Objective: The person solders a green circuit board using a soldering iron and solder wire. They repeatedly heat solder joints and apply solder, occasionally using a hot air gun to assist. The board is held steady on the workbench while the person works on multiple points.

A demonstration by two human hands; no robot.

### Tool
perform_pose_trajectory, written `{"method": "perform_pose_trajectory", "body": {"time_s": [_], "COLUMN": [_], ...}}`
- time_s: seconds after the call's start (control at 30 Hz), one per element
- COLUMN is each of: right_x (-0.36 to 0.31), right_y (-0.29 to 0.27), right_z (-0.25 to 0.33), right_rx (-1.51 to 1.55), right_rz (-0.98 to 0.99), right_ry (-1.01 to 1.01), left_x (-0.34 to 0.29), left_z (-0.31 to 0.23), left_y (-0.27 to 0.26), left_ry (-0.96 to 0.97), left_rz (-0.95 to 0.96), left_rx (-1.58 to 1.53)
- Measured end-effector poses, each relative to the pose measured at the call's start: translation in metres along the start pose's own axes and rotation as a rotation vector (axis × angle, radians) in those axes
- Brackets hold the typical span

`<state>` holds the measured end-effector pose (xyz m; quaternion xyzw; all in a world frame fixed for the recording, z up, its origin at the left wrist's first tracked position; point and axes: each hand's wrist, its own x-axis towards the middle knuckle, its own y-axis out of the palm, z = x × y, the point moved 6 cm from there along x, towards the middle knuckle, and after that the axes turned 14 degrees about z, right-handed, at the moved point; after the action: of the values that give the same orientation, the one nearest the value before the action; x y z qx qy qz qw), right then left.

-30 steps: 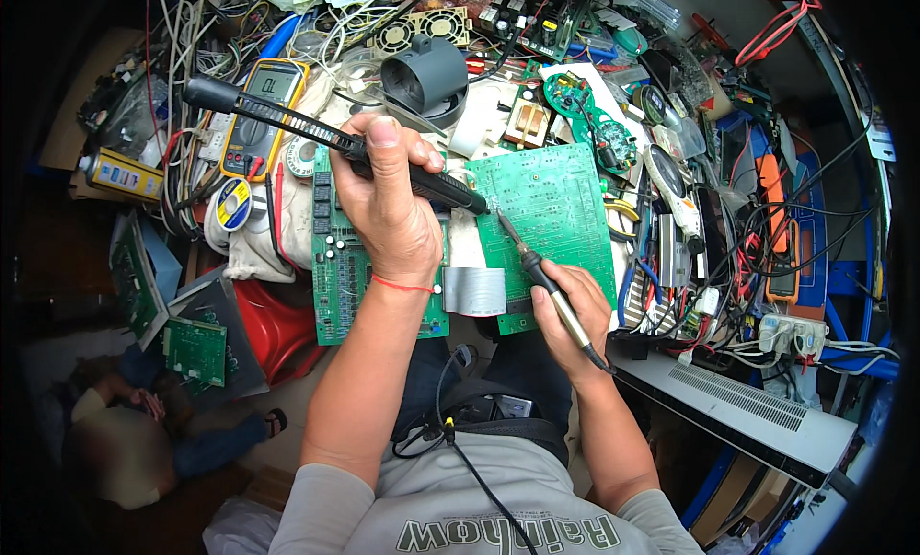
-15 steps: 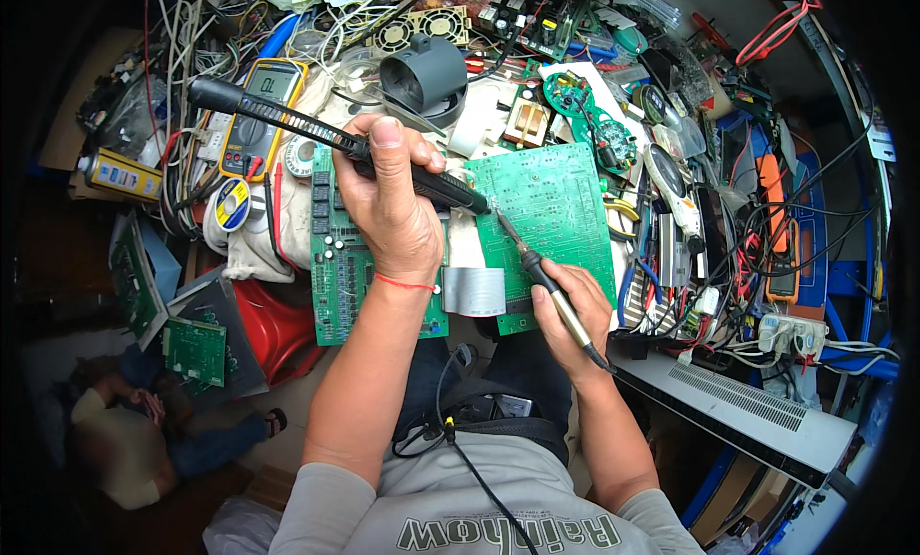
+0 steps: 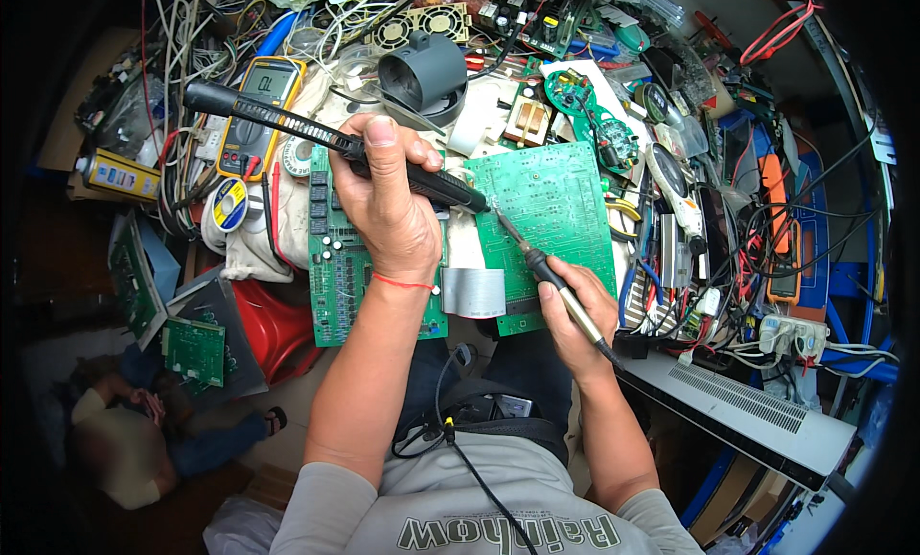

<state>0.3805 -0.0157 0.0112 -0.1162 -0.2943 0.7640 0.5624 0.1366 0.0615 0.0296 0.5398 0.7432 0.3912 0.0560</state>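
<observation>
Gripping is being confirmed on both sides: my left hand is wrapping around a long black tool, by its form a solder sucker, and my right hand is pinching a soldering iron along its handle. Taking the centre of view as the dial, I am finding the green circuit board lying between two and three o'clock, traces facing up. Both tips are converging near that board's own ten o'clock edge; whether either is pressing on the surface, I cannot tell. A second green board is lying at nine o'clock, partly under the left forearm, with a grey ribbon cable spanning the gap. A yellow multimeter is resting at ten o'clock, apart from the work.

I am judging the step in hand to be heating and clearing solder at one joint. On my assessment, the next move is calling for a steady iron, a close nozzle and well-matched timing between the hands.
</observation>
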Motion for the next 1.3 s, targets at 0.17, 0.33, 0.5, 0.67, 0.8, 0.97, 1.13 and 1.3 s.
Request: {"method": "perform_pose_trajectory", "body": {"time_s": [0.17,0.33,0.5,0.67,0.8,0.97,1.13,1.3], "right_x": [-0.0003,-0.0008,-0.0001,0.0005,0.0012,0.0014,0.0014,0.0017], "right_y": [0.0002,0.0008,0.001,0.0004,0.0008,0.0003,0.0003,-0.0001], "right_z": [0.0,0.0006,0.0023,0.0037,0.0039,0.0041,0.0039,0.0033], "right_rx": [0.013,-0.008,-0.024,-0.031,-0.029,-0.028,-0.033,-0.029], "right_rz": [-0.003,-0.01,-0.008,0.002,0.0,-0.003,-0.008,0.003], "right_ry": [-0.019,-0.046,-0.07,-0.072,-0.074,-0.075,-0.067,-0.047], "left_x": [-0.0005,-0.0005,-0.0007,-0.0005,-0.0005,-0.0006,-0.002,-0.0033], "left_z": [0.0019,0.0015,0.002,0.0028,0.0019,0.0034,0.0049,0.0065], "left_y": [-0.0012,-0.0014,-0.0005,0.0002,0.0011,0.0019,0.0029,0.0036], "left_ry": [-0.015,-0.007,-0.006,-0.009,0.001,0.002,0.017,0.031], "left_rz": [-0.017,-0.006,-0.007,-0.011,-0.001,0.003,0.03,0.075], "left_rx": [-0.006,-0.005,-0.005,-0.014,-0.017,-0.004,-0.008,0.073]}}
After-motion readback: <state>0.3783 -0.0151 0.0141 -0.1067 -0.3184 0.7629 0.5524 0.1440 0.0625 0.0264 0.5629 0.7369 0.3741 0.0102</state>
